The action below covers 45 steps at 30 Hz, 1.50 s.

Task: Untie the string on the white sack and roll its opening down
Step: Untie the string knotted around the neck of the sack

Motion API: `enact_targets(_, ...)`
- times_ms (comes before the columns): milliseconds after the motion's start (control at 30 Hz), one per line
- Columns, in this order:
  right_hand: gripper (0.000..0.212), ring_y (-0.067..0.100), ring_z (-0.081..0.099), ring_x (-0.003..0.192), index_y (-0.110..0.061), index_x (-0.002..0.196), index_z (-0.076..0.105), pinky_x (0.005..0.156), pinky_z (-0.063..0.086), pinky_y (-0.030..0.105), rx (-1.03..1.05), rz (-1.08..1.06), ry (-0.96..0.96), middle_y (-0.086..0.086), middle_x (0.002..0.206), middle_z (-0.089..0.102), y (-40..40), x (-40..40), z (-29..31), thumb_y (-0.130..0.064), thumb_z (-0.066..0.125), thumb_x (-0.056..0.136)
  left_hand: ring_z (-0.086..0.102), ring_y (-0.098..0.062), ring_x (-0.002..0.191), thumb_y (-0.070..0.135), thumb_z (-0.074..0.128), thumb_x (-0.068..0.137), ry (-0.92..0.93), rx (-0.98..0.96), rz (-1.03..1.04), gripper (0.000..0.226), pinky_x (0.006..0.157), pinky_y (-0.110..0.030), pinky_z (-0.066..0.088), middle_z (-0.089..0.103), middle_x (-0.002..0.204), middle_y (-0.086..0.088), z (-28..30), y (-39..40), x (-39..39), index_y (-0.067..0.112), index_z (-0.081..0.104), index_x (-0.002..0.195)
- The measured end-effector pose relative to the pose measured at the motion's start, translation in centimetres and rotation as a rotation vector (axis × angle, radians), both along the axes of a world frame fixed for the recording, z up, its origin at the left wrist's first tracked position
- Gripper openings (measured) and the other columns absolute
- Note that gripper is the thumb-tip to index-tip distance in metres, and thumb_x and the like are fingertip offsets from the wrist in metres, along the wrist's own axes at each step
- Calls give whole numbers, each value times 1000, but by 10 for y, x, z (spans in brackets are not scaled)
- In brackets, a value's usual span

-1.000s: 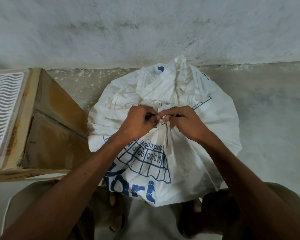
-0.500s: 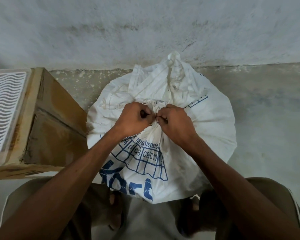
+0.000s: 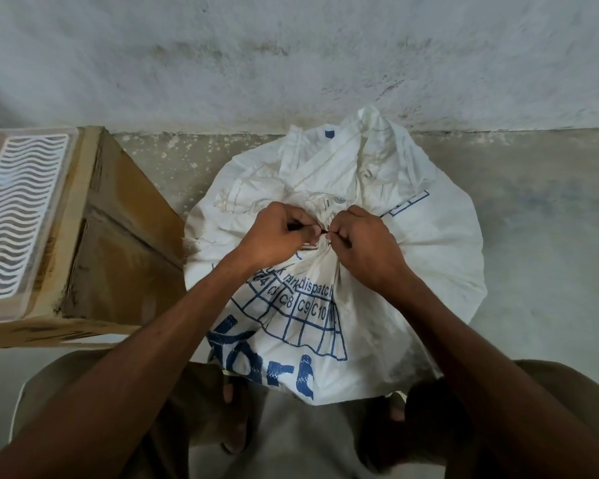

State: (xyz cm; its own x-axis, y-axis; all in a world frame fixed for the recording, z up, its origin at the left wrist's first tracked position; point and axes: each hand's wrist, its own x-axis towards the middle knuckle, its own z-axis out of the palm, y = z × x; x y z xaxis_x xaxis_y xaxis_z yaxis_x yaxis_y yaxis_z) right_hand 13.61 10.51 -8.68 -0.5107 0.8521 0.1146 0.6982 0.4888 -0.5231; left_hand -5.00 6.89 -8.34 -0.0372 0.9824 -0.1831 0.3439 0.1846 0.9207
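Head view, single entry. White sack [image 3: 377, 305]: woven, full, standing on the concrete floor [image 3: 540, 236] against the foot of a stained whitewashed wall [image 3: 291, 57], directly ahead of the person's knees. Printed in blue on its near face: a fan-shaped grid with cells reading "C8", "C9", "C10", a line above it ending in "dispatch", and large blue letters lower down, partly cut off by the fold and not readable. Sack neck gathered into a bunch at the middle, the loose top flopping toward the wall. String [image 3: 323, 232]: a short dark piece shows between the two hands at the gathered neck; the knot itself is hidden by the knuckles. Left hand [image 3: 277, 236]: fingers curled shut, thumb and forefinger pinching the string end. Right hand [image 3: 363, 243]: fingers likewise curled in, pinching the string from the other side; the two hands nearly touch. Cardboard box [image 3: 118, 243]: brown, just beside the sack on the left. White plastic tray [image 3: 18, 209] with wavy slots rests on the box top. Sandalled feet [image 3: 236, 402] show below the sack.
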Motion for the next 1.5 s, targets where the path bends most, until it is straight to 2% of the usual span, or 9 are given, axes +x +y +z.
enact_targets(300, 8, 24, 57, 84, -10, 94, 59, 72, 52, 45, 20, 8, -18, 3, 99, 55, 4, 0, -9, -17, 57, 96, 76, -15, 85, 6, 82, 78, 4, -17, 72, 14, 91, -39, 60, 79, 87, 1, -10, 2, 9, 14, 81, 89)
enact_targets(467, 9, 23, 57, 84, -10, 94, 58, 72, 52, 46, 17, 20, -17, 4, 99, 55, 8, 1, -14, -17, 54, 97, 69, -4, 75, 16, 78, 84, 328, 134, 46, 10, 73, -6, 49, 79, 88, 2, -9, 4, 21, 15, 81, 94)
enact_targets(667, 6, 22, 54, 84, -9, 91, 57, 74, 49, 43, 28, 46, 15, 6, 95, 55, 13, 4, -18, -12, 54, 95, 68, -9, 75, 24, 73, 84, 455, 160, 49, 7, 72, -31, 57, 73, 80, 9, -16, 8, 28, 20, 73, 89)
enact_targets(767, 6, 19, 51, 83, -9, 87, 56, 73, 47, 40, 2, 61, 65, 4, 89, 54, 13, 5, -17, -9, 55, 93, 68, -10, 75, 20, 75, 84, 416, 156, 31, 7, 72, -28, 56, 73, 80, 6, -13, 10, 27, 15, 73, 89)
enact_targets(900, 8, 17, 51, 81, -10, 85, 55, 73, 47, 38, -59, 51, 137, 3, 86, 55, 12, 8, -14, -7, 57, 92, 65, 1, 69, 14, 81, 81, 328, 125, 33, 11, 72, -17, 50, 72, 76, 8, -12, 8, 23, 12, 74, 89)
enact_targets(1033, 7, 17, 52, 79, -8, 86, 58, 74, 47, 39, -71, 43, 151, 3, 84, 54, 12, 8, -11, -8, 59, 93, 66, -6, 73, 20, 78, 83, 406, 168, 69, 9, 71, -23, 52, 72, 79, 8, -13, 5, 29, 17, 71, 88)
enact_targets(1200, 6, 18, 53, 78, -9, 87, 59, 74, 49, 39, -65, 14, 142, 0, 86, 53, 10, 7, -9, -8, 61, 93, 63, 0, 68, 23, 76, 85, 424, 233, 102, 11, 63, -13, 42, 70, 72, 13, -9, -4, 35, 23, 66, 91)
enact_targets(1333, 2, 18, 55, 78, -8, 90, 63, 74, 50, 39, -28, 2, 138, 1, 87, 55, 8, 9, -13, -8, 64, 90, 68, -5, 72, 15, 77, 84, 379, 198, 29, 6, 73, -28, 55, 74, 76, 11, -11, 4, 30, 19, 72, 87)
enact_targets(1500, 4, 14, 56, 78, -13, 92, 66, 72, 51, 36, 44, -21, 153, -1, 91, 56, 6, 7, -15, -11, 62, 92, 68, -11, 79, 14, 74, 88, 457, 181, -62, 7, 78, -34, 57, 73, 84, 3, -12, 13, 26, 17, 71, 93)
